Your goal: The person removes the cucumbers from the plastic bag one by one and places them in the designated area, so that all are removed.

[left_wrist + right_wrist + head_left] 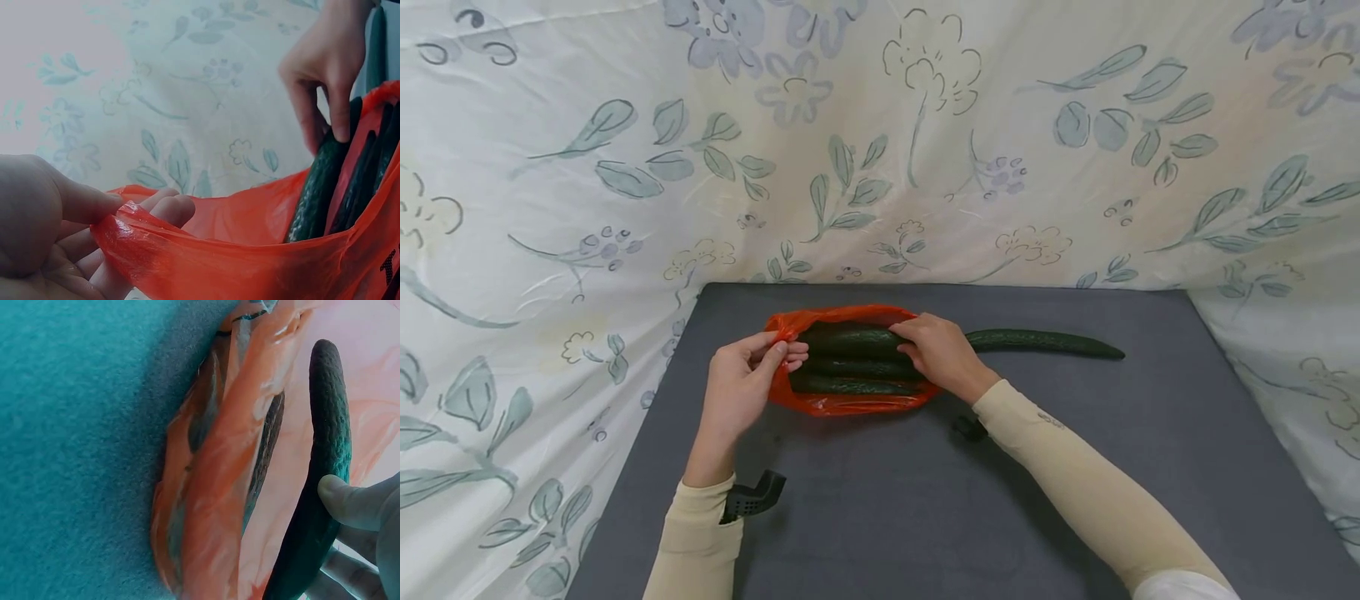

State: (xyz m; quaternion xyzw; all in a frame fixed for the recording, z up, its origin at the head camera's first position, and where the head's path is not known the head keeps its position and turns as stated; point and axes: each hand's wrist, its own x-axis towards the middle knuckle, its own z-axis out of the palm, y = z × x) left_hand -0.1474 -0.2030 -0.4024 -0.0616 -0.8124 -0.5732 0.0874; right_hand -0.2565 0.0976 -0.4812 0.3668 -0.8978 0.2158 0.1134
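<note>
My left hand point(745, 379) pinches the left rim of a red plastic bag point(831, 406) between thumb and fingers, stretching its mouth open. Inside the bag several long green cucumbers lie side by side. At the bag's right end my right hand point(943, 354) grips the rearmost cucumber point(850, 340), thumb on one side and fingers on the other. The right wrist view shows this held cucumber point(328, 425) tilted beside the bag's folded edge point(219, 506). Another cucumber point(1045, 340) lies on the table outside the bag, its left end hidden behind my right hand.
A dark grey table point(880, 508) lies beneath everything. White cloth with a leaf and flower print point(880, 150) hangs behind it and along both sides. A black wrist camera point(754, 497) juts out from my left sleeve.
</note>
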